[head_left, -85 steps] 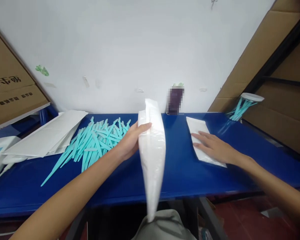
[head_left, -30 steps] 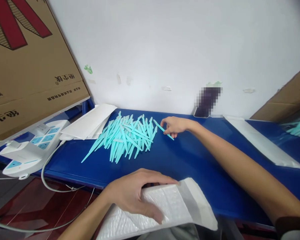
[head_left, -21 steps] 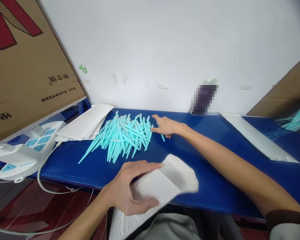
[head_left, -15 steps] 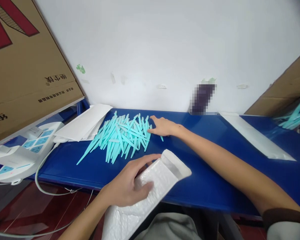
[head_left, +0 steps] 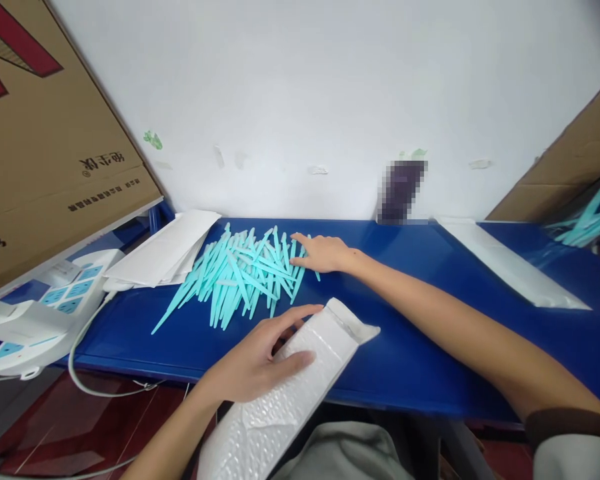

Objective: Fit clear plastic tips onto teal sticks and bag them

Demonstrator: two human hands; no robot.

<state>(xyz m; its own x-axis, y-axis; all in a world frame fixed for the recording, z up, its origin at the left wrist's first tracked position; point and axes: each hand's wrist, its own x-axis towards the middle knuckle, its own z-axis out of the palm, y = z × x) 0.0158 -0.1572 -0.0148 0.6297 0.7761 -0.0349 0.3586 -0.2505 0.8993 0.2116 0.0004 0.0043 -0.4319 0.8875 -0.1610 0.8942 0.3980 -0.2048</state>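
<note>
My left hand is closed around a white padded bubble mailer, thumb on top and fingers along its far side. The mailer slants up to the right, its flap end over the table's front part. My right hand reaches to the right edge of a pile of turquoise plastic sticks, long, thin and tapered. Its index finger and thumb are apart over the outermost sticks. Part of a stick shows below the palm; I see none gripped.
On the blue table, a stack of white envelopes lies left of the pile. A power strip with a cable sits at the left edge. To the right are a white mailer and a clear bag of turquoise sticks. A cardboard box stands left.
My right hand has shifted slightly left onto the edge sticks, and a stick by it has moved left too. My left hand still holds the mailer, whose flap end looks narrower. The view has turned slightly.
</note>
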